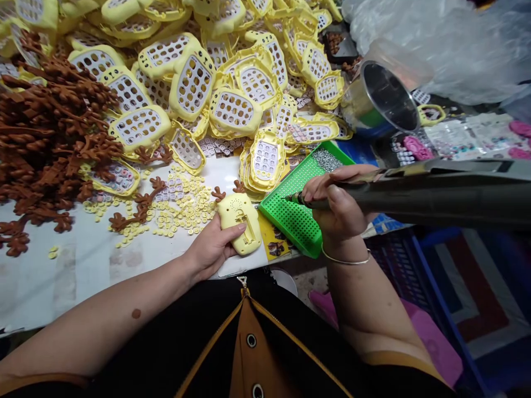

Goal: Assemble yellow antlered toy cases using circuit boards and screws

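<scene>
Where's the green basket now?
The green basket is right of centre in the head view, just right of the yellow shell in the left hand, under the tip of the black tool in the right hand.

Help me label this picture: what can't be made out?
Head view:
Front of the yellow casing: turned away from view.
Marks low on its back: too small to read.
Far end of the dark tool: cut off by the right edge.
Bottom of the brown pile: covered by upper pieces.
</scene>
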The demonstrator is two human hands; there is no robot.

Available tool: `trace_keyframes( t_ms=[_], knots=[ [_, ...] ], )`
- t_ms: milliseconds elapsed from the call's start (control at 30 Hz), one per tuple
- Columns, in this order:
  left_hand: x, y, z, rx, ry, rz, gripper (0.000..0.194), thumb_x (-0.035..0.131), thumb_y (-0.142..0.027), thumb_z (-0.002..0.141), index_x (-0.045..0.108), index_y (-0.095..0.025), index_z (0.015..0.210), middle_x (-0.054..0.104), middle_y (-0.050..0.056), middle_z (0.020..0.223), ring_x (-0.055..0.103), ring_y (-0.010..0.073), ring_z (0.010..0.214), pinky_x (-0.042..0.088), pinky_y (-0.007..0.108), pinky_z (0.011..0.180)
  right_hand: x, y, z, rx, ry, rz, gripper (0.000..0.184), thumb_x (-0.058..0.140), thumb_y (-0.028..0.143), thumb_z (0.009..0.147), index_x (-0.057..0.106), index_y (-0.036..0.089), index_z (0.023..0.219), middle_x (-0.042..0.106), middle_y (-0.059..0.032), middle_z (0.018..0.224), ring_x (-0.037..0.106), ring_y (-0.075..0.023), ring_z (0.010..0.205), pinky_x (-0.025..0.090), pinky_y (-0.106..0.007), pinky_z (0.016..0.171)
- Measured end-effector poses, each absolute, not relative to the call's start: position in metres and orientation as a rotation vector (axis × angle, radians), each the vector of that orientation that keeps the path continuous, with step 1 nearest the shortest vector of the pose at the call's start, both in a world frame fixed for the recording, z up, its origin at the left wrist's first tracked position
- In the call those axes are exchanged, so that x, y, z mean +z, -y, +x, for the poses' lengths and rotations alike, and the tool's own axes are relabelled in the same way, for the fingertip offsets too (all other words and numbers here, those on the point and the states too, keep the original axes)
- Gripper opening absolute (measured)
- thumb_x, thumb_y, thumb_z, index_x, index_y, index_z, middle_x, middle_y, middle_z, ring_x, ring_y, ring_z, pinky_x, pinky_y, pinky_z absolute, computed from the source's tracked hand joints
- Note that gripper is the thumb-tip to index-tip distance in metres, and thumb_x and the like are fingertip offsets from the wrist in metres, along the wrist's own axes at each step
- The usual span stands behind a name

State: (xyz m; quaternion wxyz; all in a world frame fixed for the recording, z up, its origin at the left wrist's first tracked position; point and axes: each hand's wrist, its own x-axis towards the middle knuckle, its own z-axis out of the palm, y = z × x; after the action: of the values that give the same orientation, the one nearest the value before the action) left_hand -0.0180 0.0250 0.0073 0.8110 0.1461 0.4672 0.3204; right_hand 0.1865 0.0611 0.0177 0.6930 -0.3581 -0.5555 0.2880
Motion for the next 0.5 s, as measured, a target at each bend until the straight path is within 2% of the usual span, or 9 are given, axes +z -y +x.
trace_keyframes(
  t_ms=[200, 367, 500],
  knots=[
    [0.008, -0.026, -0.019, 0.674, -0.989, 0.295, 0.052, 0.069, -0.014, 0.080, 0.050, -0.024, 0.127, 0.067, 0.010, 0.121, 0.068, 0.0235, 0.101, 0.054, 0.051, 0.094, 0.018, -0.058, 0.188, 0.645, 1.268, -0.871, 0.018, 0.066, 0.040, 0.078, 0.054, 0.027, 0.084, 0.047, 0.0063, 0.055, 0.051, -0.0136, 0.044, 0.044, -0.031, 0.045],
    [0.009, -0.025, -0.018, 0.680, -1.007, 0.319, 0.054, 0.067, -0.013, 0.081, 0.048, -0.026, 0.129, 0.067, 0.009, 0.120, 0.068, 0.0233, 0.100, 0.054, 0.052, 0.093, 0.016, -0.058, 0.188, 0.683, 1.293, -0.824, 0.014, 0.066, 0.032, 0.079, 0.056, 0.026, 0.087, 0.050, 0.0065, 0.056, 0.052, -0.0126, 0.046, 0.045, -0.030, 0.048],
    [0.008, -0.024, -0.017, 0.697, -1.016, 0.327, 0.049, 0.067, -0.013, 0.080, 0.051, -0.024, 0.124, 0.068, 0.009, 0.118, 0.068, 0.0229, 0.100, 0.052, 0.053, 0.095, 0.027, -0.048, 0.183, 0.628, 1.261, -0.770, 0.013, 0.065, 0.033, 0.080, 0.057, 0.026, 0.086, 0.049, 0.0062, 0.056, 0.051, -0.0124, 0.046, 0.045, -0.029, 0.046]
  ],
)
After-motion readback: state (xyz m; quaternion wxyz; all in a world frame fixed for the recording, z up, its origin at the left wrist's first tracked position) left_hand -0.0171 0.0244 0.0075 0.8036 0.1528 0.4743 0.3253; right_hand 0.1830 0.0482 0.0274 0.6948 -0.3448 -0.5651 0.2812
